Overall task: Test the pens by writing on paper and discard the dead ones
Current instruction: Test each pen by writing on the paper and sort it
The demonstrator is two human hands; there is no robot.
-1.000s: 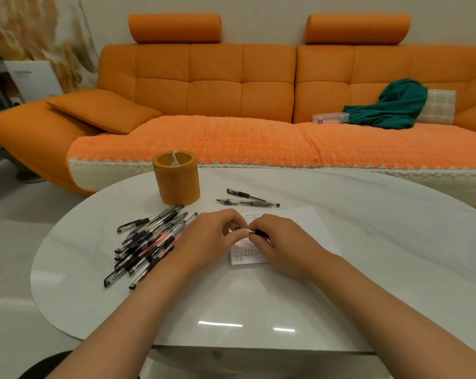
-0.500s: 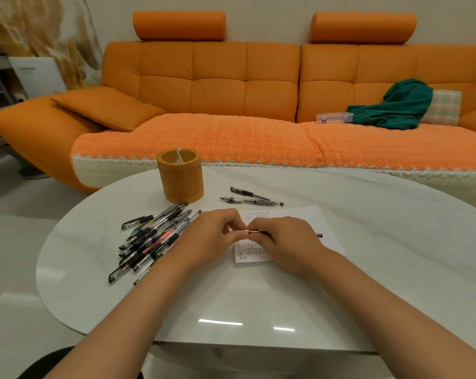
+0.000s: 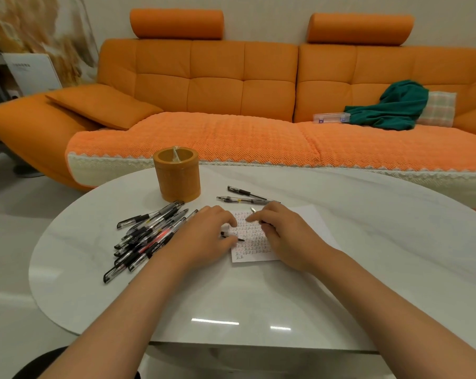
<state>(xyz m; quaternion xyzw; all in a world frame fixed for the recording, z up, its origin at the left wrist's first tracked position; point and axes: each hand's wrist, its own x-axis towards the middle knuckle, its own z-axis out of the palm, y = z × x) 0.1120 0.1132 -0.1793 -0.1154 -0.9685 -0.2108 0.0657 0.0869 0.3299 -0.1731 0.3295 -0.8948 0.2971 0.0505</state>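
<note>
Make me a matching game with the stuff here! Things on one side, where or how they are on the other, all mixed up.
1. orange cup
2. green cloth
3. pile of pens
4. paper

A. on the sofa
B. covered in tiny writing
C. lying in a heap on the table
D. standing upright

Pairs: 1-D, 2-A, 3-C, 4-B

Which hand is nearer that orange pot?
Left. The left hand, pinching a pen cap, lies in front of the orange pot; the right hand, holding a pen, is over the paper, farther right.

right hand [image 3: 283, 236] hides most of its pen [image 3: 253, 210]; paper [image 3: 310, 222] marks unreadable.
</note>
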